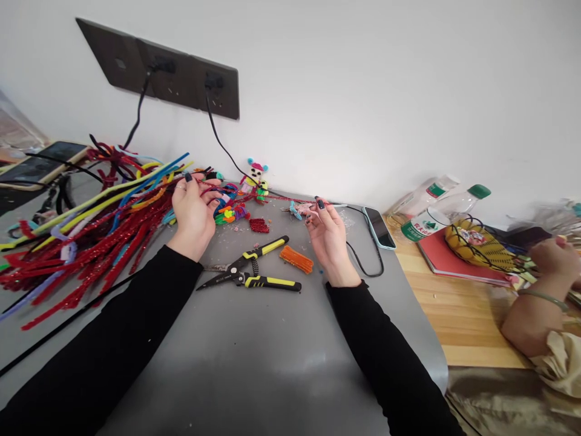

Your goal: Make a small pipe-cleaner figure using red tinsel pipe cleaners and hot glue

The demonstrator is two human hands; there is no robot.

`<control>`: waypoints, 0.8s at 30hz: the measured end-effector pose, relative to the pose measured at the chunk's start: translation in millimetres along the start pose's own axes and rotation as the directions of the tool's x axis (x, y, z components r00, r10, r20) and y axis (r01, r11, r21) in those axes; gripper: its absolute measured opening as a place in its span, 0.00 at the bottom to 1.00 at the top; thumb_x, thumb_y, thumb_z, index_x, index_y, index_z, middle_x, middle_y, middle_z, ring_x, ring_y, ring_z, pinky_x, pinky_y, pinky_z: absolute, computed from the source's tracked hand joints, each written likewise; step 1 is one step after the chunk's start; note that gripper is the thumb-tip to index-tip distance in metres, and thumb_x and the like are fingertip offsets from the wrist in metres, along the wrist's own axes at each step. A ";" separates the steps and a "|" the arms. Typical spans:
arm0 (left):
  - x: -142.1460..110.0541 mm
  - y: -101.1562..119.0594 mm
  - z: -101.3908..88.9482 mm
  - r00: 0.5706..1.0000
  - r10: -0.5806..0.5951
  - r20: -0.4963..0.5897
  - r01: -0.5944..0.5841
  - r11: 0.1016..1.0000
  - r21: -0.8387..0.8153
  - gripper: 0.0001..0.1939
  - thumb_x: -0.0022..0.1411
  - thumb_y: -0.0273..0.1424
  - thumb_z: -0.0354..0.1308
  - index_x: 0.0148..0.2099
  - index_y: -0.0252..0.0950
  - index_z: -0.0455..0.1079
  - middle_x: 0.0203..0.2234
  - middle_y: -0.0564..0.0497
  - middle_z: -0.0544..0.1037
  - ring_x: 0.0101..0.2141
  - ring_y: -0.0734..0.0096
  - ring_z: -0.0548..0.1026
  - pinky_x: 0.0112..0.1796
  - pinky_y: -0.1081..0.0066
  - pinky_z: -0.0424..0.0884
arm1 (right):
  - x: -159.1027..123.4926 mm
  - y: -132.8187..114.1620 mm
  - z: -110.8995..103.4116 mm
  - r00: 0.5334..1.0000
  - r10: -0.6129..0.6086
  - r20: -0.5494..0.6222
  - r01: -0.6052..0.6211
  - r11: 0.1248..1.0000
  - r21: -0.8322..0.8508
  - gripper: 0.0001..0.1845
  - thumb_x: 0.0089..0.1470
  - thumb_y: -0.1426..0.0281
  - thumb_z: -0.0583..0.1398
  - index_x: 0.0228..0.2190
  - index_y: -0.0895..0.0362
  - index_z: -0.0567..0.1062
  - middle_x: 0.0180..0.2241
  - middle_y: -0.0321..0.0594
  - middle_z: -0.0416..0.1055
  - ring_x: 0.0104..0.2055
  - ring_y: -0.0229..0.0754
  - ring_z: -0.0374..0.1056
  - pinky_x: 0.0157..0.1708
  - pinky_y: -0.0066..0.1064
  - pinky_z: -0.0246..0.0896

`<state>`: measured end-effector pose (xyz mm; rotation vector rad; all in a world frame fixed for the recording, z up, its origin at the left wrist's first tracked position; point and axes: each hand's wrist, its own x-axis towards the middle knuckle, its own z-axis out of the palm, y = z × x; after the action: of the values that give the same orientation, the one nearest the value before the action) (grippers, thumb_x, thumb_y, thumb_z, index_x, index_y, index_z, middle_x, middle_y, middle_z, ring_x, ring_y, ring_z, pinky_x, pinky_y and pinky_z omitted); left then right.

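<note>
A thin glittery red pipe cleaner (272,197) stretches between my two hands over the grey table (254,351). My left hand (194,212) pinches its left end beside a big pile of pipe cleaners (91,236), mostly red with yellow and blue ones. My right hand (327,237) pinches the right end, palm turned up. Between my hands lie black-and-yellow pliers (254,275), a short orange bundle (296,259) and a small red coil (259,225). Small colourful finished pieces (231,212) and a little pipe-cleaner figure (257,175) sit near the wall.
A phone (379,227) on a black cable lies right of my right hand. On the wooden table (458,315) are bottles (436,209), a red book (454,260) and a yellow mesh bag (476,242). Another person's arm (540,290) works at far right. Wall sockets (181,75) hang above.
</note>
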<state>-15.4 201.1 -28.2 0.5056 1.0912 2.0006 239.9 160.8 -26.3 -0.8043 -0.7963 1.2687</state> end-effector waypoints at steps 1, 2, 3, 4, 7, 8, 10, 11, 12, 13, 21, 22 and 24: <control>0.0 -0.5 -0.3 1.000 0.026 0.008 -0.026 1.000 0.018 0.10 0.72 0.37 0.60 0.36 0.42 0.68 0.28 0.54 0.80 0.20 0.79 0.72 0.18 0.78 0.62 | -0.3 -0.1 0.4 1.000 -0.018 -0.018 0.018 1.000 -0.007 0.16 0.50 0.59 0.74 0.36 0.50 0.77 0.35 0.33 0.76 0.34 0.36 0.73 0.36 0.29 0.72; -0.3 -0.8 -0.5 0.998 0.058 0.019 -0.058 0.998 0.037 0.10 0.70 0.38 0.63 0.36 0.41 0.70 0.28 0.53 0.80 0.20 0.79 0.72 0.18 0.78 0.62 | -0.6 -0.2 0.8 0.999 -0.037 -0.038 0.037 0.999 -0.012 0.16 0.49 0.59 0.74 0.35 0.50 0.77 0.36 0.33 0.76 0.35 0.36 0.73 0.36 0.29 0.71; -1.2 -0.8 -0.4 0.995 0.094 0.036 -0.096 0.994 0.057 0.11 0.68 0.40 0.65 0.36 0.41 0.71 0.29 0.53 0.79 0.21 0.79 0.72 0.19 0.78 0.62 | -1.0 -0.4 1.1 0.996 -0.060 -0.059 0.059 0.998 -0.019 0.16 0.49 0.59 0.74 0.35 0.50 0.76 0.37 0.33 0.76 0.35 0.35 0.73 0.36 0.28 0.71; -2.6 -0.5 0.1 0.989 0.133 0.061 -0.137 0.987 0.079 0.11 0.67 0.41 0.66 0.36 0.40 0.73 0.29 0.52 0.79 0.22 0.78 0.72 0.19 0.78 0.62 | -1.5 -0.6 1.4 0.993 -0.088 -0.074 0.086 0.996 -0.032 0.15 0.49 0.60 0.74 0.34 0.50 0.77 0.38 0.33 0.76 0.35 0.35 0.73 0.36 0.28 0.71; -11.0 2.1 3.1 0.952 0.257 0.164 -0.280 0.951 0.134 0.13 0.65 0.43 0.67 0.39 0.37 0.77 0.28 0.50 0.78 0.24 0.75 0.74 0.20 0.77 0.64 | -3.3 -0.6 1.6 0.980 -0.189 -0.064 0.180 0.975 -0.133 0.14 0.53 0.59 0.72 0.37 0.51 0.79 0.43 0.36 0.77 0.36 0.35 0.72 0.36 0.29 0.71; -15.0 3.3 4.5 0.934 0.293 0.204 -0.324 0.935 0.142 0.14 0.65 0.43 0.68 0.40 0.36 0.77 0.28 0.50 0.78 0.24 0.74 0.75 0.21 0.77 0.66 | -4.0 -0.2 1.4 0.972 -0.229 -0.053 0.216 0.960 -0.180 0.14 0.55 0.58 0.71 0.40 0.51 0.79 0.43 0.37 0.77 0.36 0.36 0.72 0.36 0.30 0.71; -24.0 5.7 7.4 0.895 0.347 0.280 -0.397 0.907 0.145 0.14 0.63 0.41 0.69 0.44 0.37 0.77 0.28 0.50 0.80 0.25 0.72 0.77 0.22 0.76 0.70 | -5.6 1.1 1.4 0.950 -0.308 -0.043 0.286 0.920 -0.267 0.17 0.57 0.58 0.69 0.46 0.50 0.77 0.42 0.38 0.77 0.37 0.38 0.73 0.38 0.32 0.72; -28.8 6.8 8.8 0.877 0.361 0.318 -0.422 0.894 0.149 0.14 0.63 0.41 0.70 0.44 0.38 0.76 0.28 0.51 0.80 0.26 0.71 0.78 0.23 0.76 0.72 | -6.6 1.7 1.8 0.938 -0.344 -0.051 0.315 0.901 -0.298 0.18 0.58 0.59 0.69 0.47 0.50 0.76 0.40 0.38 0.77 0.37 0.39 0.74 0.39 0.33 0.72; -33.4 7.7 9.9 0.863 0.366 0.349 -0.440 0.884 0.159 0.14 0.63 0.41 0.69 0.45 0.38 0.76 0.28 0.51 0.80 0.26 0.70 0.79 0.24 0.75 0.73 | -7.8 2.1 2.7 0.926 -0.373 -0.064 0.336 0.887 -0.316 0.18 0.58 0.59 0.69 0.47 0.50 0.74 0.39 0.38 0.77 0.39 0.40 0.75 0.40 0.34 0.73; -37.8 8.3 10.8 0.850 0.366 0.379 -0.454 0.874 0.175 0.13 0.64 0.42 0.68 0.44 0.39 0.75 0.28 0.51 0.81 0.27 0.69 0.80 0.25 0.75 0.74 | -9.1 2.0 4.1 0.916 -0.393 -0.077 0.351 0.880 -0.319 0.18 0.57 0.60 0.69 0.46 0.50 0.73 0.39 0.38 0.78 0.41 0.41 0.77 0.42 0.34 0.73; -52.3 3.3 7.5 0.772 0.373 0.514 -0.549 0.799 0.246 0.13 0.66 0.42 0.67 0.44 0.37 0.78 0.33 0.48 0.84 0.32 0.66 0.84 0.35 0.70 0.80 | -21.3 -5.8 16.8 0.882 -0.472 0.014 0.451 0.833 -0.320 0.11 0.65 0.61 0.63 0.39 0.48 0.64 0.46 0.40 0.82 0.42 0.41 0.78 0.44 0.39 0.75; -52.5 2.7 6.6 0.761 0.381 0.525 -0.566 0.786 0.250 0.12 0.66 0.41 0.67 0.43 0.37 0.78 0.33 0.48 0.85 0.32 0.66 0.84 0.35 0.70 0.80 | -22.1 -5.2 16.5 0.876 -0.482 0.030 0.460 0.814 -0.355 0.09 0.65 0.61 0.63 0.38 0.48 0.66 0.45 0.40 0.82 0.43 0.42 0.78 0.44 0.39 0.74; -53.8 2.9 5.4 0.712 0.411 0.569 -0.624 0.741 0.246 0.07 0.67 0.36 0.66 0.41 0.39 0.80 0.35 0.48 0.85 0.34 0.65 0.84 0.36 0.69 0.80 | -23.4 -3.0 15.6 0.864 -0.497 0.082 0.479 0.759 -0.441 0.06 0.65 0.63 0.63 0.38 0.49 0.70 0.43 0.41 0.82 0.45 0.44 0.78 0.44 0.38 0.72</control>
<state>19.8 160.4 -21.5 1.6372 1.1308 1.9112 225.1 138.4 -17.6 -0.9039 -1.2031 0.5953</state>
